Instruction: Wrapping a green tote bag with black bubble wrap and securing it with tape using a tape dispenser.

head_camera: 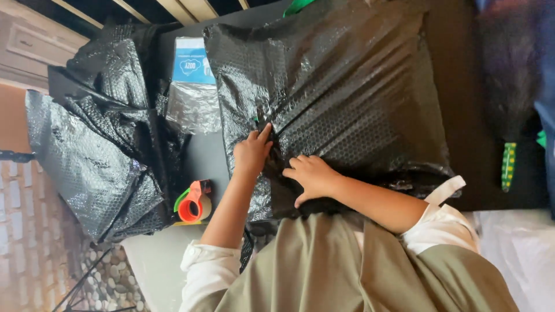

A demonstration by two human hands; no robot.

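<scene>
We see a dark table (462,104) carrying a large parcel wrapped in black bubble wrap (347,86). Our left hand (252,153) and right hand (312,176) press flat on its near edge, fingers spread, gripping nothing. Left lie loose crumpled black bubble wrap (98,150) and a red-and-green tape dispenser (194,203). Pebbled floor (110,277) shows near left.

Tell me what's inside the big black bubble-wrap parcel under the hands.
Nothing inside shows: black bubble wrap covers the bulky parcel all over. Both hands, left and right, press on its seam.
</scene>
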